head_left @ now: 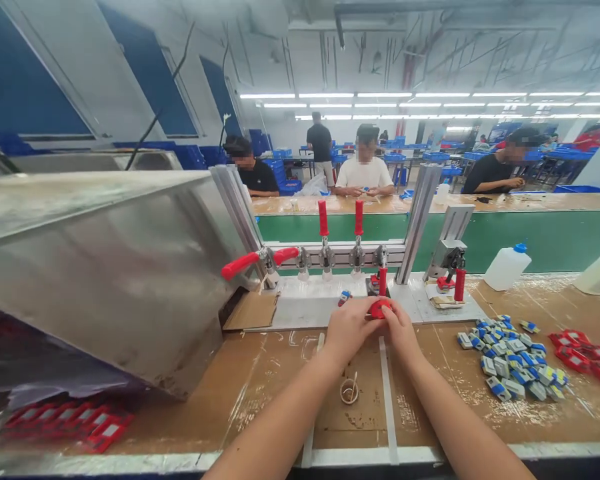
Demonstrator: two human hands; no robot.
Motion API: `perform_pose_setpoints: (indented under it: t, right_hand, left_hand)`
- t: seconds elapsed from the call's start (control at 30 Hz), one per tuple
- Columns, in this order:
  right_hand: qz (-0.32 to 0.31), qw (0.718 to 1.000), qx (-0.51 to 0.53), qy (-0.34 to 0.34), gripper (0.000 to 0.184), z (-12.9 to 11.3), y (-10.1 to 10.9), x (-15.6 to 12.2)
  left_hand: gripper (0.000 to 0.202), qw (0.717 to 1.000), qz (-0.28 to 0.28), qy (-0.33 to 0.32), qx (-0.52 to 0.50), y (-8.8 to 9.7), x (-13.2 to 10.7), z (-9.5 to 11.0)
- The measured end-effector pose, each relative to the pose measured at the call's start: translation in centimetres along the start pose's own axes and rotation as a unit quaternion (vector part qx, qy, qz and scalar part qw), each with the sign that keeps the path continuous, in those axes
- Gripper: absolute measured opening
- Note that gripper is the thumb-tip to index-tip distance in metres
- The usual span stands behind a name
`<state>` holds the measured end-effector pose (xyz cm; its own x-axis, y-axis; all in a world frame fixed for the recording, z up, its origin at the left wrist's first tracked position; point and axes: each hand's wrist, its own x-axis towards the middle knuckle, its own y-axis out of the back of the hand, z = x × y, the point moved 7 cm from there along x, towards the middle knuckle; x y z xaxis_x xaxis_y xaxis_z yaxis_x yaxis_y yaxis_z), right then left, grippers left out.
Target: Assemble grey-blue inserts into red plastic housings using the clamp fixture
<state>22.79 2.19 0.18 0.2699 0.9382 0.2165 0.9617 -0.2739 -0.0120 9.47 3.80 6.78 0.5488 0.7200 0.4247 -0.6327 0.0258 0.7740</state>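
Observation:
My left hand [349,325] and my right hand [399,325] meet over a small red part [381,307] at the front of a white jig plate [310,305]. Both hands pinch it, fingers curled around it. Right behind it stands a toggle clamp with a red handle [383,280]. A small blue and grey piece [345,297] lies on the plate just left of my hands. More red-handled clamps [323,219] stand along the jig's rail.
A pile of several blue and grey pieces [513,357] lies on the bench at right, with red parts [587,353] beyond. Red parts [75,420] lie at front left under a metal chute [105,267]. A white bottle [506,267] stands at back right. People sit across the bench.

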Motion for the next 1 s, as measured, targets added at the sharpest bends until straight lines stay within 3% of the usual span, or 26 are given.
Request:
perform_pose_setpoints:
  t: [0.13,0.37,0.47,0.57,0.67,0.83,1.0]
  right_hand:
    - [-0.005,0.998,0.064,-0.027,0.062,0.8,0.3,0.5]
    - [-0.026,0.99,0.133,-0.032,0.062,1.3,-0.8,0.0]
    - [-0.026,0.998,0.05,-0.037,0.062,1.4,0.1,0.2]
    - [0.044,0.996,-0.073,0.0,0.052,0.3,2.8,1.6]
    - [0.071,0.99,-0.115,0.04,0.038,-1.1,3.9,3.7]
    - [0.0,0.993,-0.099,0.057,0.032,-2.7,2.6,5.2]
    - [-0.039,0.996,0.014,0.077,0.036,-6.4,2.5,3.6]
  left_hand:
    - [0.036,0.985,-0.03,0.082,-0.148,-1.6,0.8,-0.8]
    - [0.04,0.975,-0.019,0.097,-0.201,-1.2,0.6,-0.8]
    - [0.036,0.964,-0.014,0.092,-0.249,-1.6,0.9,-0.9]
    - [0.039,0.951,-0.007,0.109,-0.289,-2.1,1.5,-2.2]
    - [0.04,0.953,0.002,0.13,-0.273,-2.4,1.9,-4.2]
    - [0.037,0.968,0.028,0.16,-0.192,-2.0,2.2,-7.4]
    - [0.043,0.98,-0.019,0.119,-0.156,-2.8,4.7,-6.6]
